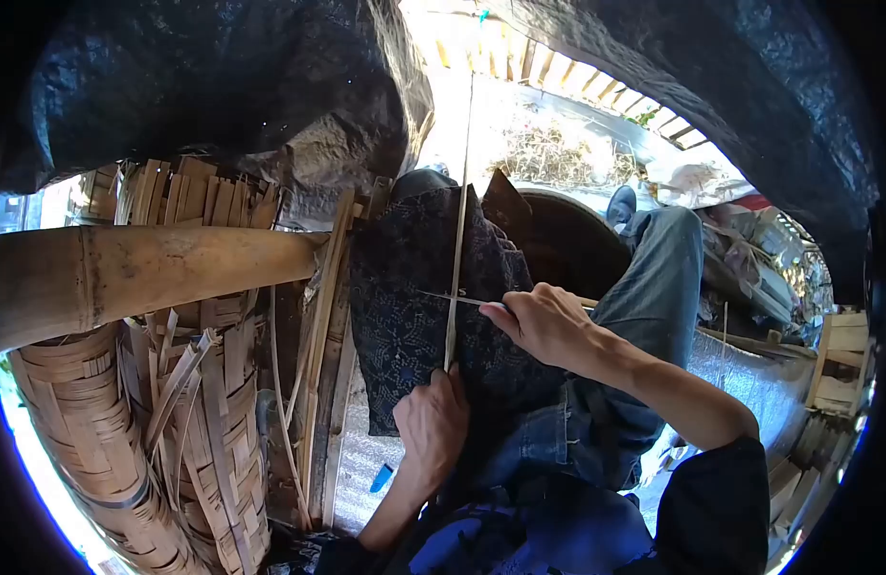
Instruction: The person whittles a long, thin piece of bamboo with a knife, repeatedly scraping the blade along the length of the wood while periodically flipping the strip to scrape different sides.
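Observation:
A long thin bamboo strip point(461, 211) runs lengthwise over a dark patterned cloth point(395, 316) spread on my left thigh. Its near end is pinched in my left hand point(431, 420), knuckles up and fingers closed. My right hand point(550, 326) is closed around a knife, and only part of the handle shows. The narrow knife blade point(470, 301) points left and crosses the strip at a right angle, a short way beyond my left fingers.
A thick bamboo pole point(175, 273) juts in from the left. Below it stand woven bamboo baskets point(89, 431) and upright slats. A blue object point(382, 477) lies on the floor by my left forearm. Dark plastic sheeting point(223, 86) hangs overhead, and a bamboo fence point(596, 86) stands beyond.

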Demonstrator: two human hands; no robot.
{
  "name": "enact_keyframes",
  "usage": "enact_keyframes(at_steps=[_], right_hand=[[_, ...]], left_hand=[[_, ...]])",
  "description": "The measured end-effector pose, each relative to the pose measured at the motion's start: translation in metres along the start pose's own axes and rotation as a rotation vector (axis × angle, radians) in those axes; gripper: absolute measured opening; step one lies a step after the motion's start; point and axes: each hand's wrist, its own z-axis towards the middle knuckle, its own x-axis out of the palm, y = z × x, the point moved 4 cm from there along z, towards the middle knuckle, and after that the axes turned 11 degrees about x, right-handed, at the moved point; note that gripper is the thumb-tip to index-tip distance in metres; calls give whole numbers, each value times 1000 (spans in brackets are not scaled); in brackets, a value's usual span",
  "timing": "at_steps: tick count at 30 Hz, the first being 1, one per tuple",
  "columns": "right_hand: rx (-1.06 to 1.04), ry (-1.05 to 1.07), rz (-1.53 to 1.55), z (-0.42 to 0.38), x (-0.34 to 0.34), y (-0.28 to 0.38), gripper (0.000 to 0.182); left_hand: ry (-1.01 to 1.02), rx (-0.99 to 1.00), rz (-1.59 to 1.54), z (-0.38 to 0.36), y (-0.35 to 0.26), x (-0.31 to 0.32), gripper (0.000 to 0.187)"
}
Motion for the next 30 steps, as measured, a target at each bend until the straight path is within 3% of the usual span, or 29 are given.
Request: enact_keyframes(at_steps=[9, 11, 13, 17, 19, 23, 25, 30], right_hand=[[-26, -116, -169, 1, 17, 0, 51], [64, -260, -135, 25, 10, -8, 45], [235, -94, -69, 59, -4, -31, 45], [117, -312, -8, 97, -15, -77, 44], [82, -326, 132, 86, -21, -68, 47], [4, -143, 321, 32, -13, -20, 43], [-93, -133, 102, 15, 1, -9, 44], [-2, -150, 9, 16, 8, -4, 47]], left_hand=[[67, -12, -2, -4, -7, 6, 37], [59, 5, 16, -6, -7, 6, 38], [61, 6, 7, -2, -6, 3, 39], [18, -4, -100, 3, 8, 3, 43], [24, -36, -189, 7, 15, 3, 44], [70, -142, -495, 8, 25, 1, 43], [67, -126, -476, 9, 27, -1, 42], [-18, -66, -304, 3, 19, 6, 39]])
